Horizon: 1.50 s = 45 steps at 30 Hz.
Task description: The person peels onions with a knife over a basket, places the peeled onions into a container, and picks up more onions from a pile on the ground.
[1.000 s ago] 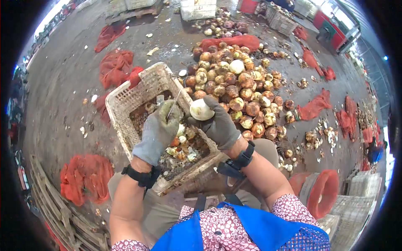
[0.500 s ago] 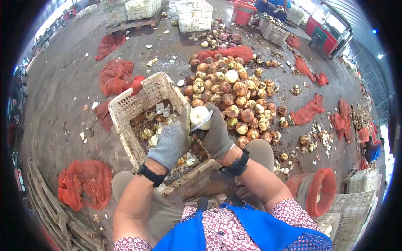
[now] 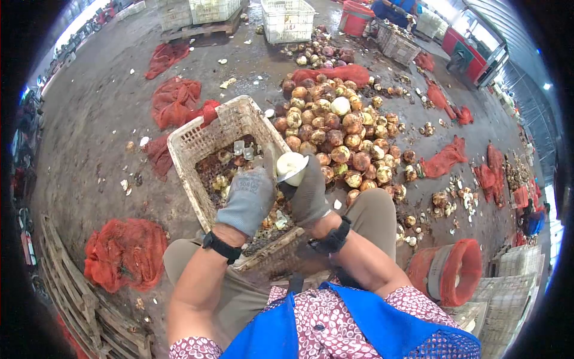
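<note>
A peeled white onion (image 3: 290, 163) is held over the crate's right side. My right hand (image 3: 311, 192), in a grey glove, is closed around the onion from the right and below. In my left hand (image 3: 247, 196), also gloved, is a knife (image 3: 294, 172); its handle is hidden by the fingers. The thin blade lies across the near face of the onion, slanting up to the right. Beneath both hands stands a dirty white plastic crate (image 3: 186, 157) with onion skins and scraps (image 3: 220, 182) in its bottom.
A large heap of unpeeled onions (image 3: 353, 140) lies beyond my right hand. Red mesh sacks (image 3: 125, 254) are scattered over the floor. A red tub (image 3: 463, 272) stands at right, wooden pallets (image 3: 78, 299) at left. Another person (image 3: 394, 11) sits far back beside a crate (image 3: 397, 45).
The view has shifted slightly, so the scene sits a little further right. The onion has turned a bit in my right hand, and the blade now lies flatter across it.
</note>
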Available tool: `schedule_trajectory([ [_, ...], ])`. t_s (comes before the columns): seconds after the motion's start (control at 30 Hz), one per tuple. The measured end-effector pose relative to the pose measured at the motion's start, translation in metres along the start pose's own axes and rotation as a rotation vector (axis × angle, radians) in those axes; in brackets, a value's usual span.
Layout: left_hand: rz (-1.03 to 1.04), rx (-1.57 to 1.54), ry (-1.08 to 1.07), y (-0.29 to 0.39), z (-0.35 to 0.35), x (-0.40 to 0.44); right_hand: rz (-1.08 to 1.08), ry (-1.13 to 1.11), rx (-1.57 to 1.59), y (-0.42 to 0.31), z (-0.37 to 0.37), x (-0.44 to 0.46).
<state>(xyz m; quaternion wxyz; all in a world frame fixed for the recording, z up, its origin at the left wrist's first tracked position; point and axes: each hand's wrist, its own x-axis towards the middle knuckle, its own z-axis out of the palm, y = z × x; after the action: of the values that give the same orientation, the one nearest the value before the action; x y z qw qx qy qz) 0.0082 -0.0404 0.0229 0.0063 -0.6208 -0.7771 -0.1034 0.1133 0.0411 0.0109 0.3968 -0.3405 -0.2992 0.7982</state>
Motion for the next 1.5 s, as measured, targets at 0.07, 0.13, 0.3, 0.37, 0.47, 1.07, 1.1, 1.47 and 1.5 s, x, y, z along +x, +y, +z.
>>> schedule_trajectory([
  [0.07, -0.027, -0.016, 0.012, 0.001, 0.000, -0.002, -0.002, 0.009, 0.017, 0.009, 0.002, -0.003],
  [0.13, -0.057, -0.033, 0.022, -0.001, 0.000, -0.004, 0.001, 0.018, 0.032, 0.015, 0.000, -0.002],
  [0.3, -0.029, 0.118, -0.062, 0.004, -0.016, -0.005, 0.068, -0.049, 0.020, 0.015, -0.003, 0.002],
  [0.37, -0.022, 0.144, -0.058, -0.001, -0.009, -0.005, 0.068, -0.061, -0.017, 0.018, -0.008, 0.005],
  [0.47, -0.017, 0.176, -0.045, -0.003, -0.008, -0.008, 0.042, -0.048, 0.021, 0.030, -0.002, 0.005],
  [1.07, -0.278, -0.008, -0.502, -0.076, 0.031, -0.025, -0.134, 0.131, 0.127, -0.127, -0.075, -0.042],
  [1.1, -0.219, -0.024, -0.350, -0.067, 0.029, -0.032, -0.262, 0.164, 0.166, -0.141, -0.100, -0.046],
  [1.47, -0.439, 0.133, -0.551, -0.063, 0.049, -0.031, -1.014, 0.978, -0.078, -0.317, -0.575, -0.233],
  [1.5, -0.363, 0.117, -0.524, -0.068, 0.057, -0.031, -0.971, 1.067, -0.218, -0.315, -0.595, -0.247],
])
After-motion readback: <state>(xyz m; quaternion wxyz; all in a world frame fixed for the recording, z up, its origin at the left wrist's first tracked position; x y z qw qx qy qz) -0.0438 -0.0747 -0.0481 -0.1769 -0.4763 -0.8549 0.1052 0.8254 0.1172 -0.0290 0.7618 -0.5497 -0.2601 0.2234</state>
